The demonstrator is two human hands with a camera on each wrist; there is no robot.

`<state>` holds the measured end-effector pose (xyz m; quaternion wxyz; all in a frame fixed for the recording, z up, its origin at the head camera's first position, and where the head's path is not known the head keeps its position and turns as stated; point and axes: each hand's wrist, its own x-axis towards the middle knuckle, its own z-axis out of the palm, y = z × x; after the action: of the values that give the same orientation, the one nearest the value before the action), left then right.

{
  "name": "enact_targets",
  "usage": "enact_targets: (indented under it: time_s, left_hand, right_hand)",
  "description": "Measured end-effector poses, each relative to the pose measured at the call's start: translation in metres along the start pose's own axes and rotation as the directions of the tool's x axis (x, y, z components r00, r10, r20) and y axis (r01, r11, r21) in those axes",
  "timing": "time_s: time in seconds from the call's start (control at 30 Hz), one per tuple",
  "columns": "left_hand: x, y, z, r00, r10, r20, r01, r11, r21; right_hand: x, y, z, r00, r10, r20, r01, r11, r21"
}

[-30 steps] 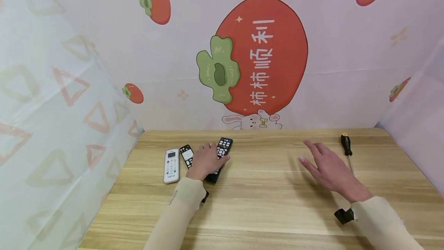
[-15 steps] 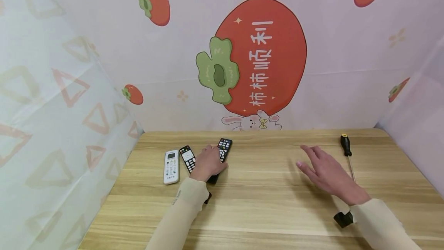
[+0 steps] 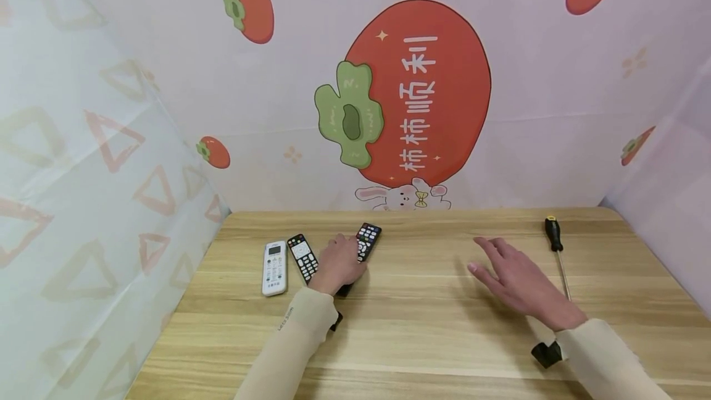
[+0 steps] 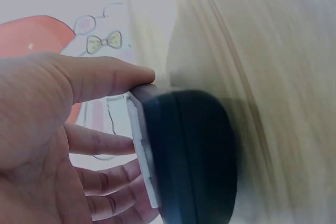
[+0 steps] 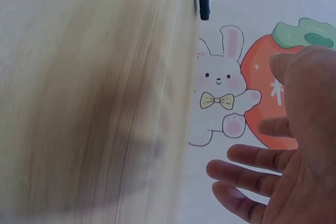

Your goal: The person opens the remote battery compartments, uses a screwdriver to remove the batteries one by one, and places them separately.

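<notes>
My left hand (image 3: 339,264) lies over a long black remote control (image 3: 369,237), covering its middle. In the left wrist view the thumb is on one side of the remote control (image 4: 191,150) and the fingers are on the other, gripping it. Just left of that hand lies a second, slimmer black remote control (image 3: 302,255), its lower end hidden. Farther left is a white remote control (image 3: 274,269) with a small screen. My right hand (image 3: 513,279) hovers over the table with fingers extended and holds nothing; the right wrist view shows its palm (image 5: 310,145) bare.
A screwdriver (image 3: 554,234) with a black and yellow handle lies beyond my right hand, near the table's right side. The wooden table (image 3: 422,332) ends at a printed back wall (image 3: 522,159), with fabric walls on both sides.
The long black remote control has shifted slightly right and turned a little, along with my left hand. More of the slimmer remote shows. My right hand has drifted slightly left and nearer.
</notes>
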<state>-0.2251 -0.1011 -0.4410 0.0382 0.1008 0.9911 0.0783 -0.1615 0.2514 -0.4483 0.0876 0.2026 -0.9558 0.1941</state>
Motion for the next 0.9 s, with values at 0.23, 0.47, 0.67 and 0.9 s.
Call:
enact_targets:
  time_s: [0.23, 0.47, 0.67, 0.9]
  left_hand:
    - [-0.009, 0.016, -0.003, 0.993, 0.118, 0.002, -0.118, 0.993, 0.000]
    - [-0.021, 0.038, -0.004, 0.968, 0.243, 0.070, -0.246, 0.968, 0.043]
    - [-0.034, 0.059, -0.002, 0.923, 0.362, 0.130, -0.372, 0.925, 0.070]
    - [-0.048, 0.080, 0.002, 0.865, 0.474, 0.168, -0.492, 0.866, 0.092]
  right_hand:
    - [0.002, -0.007, 0.002, 1.000, -0.020, 0.004, 0.020, 1.000, 0.004]
    - [0.004, -0.015, 0.003, 0.999, -0.038, 0.013, 0.038, 0.999, 0.029]
    - [0.004, -0.020, 0.004, 0.998, -0.045, 0.041, 0.042, 0.997, 0.063]
    - [0.003, -0.022, 0.004, 0.997, -0.048, 0.057, 0.043, 0.996, 0.075]
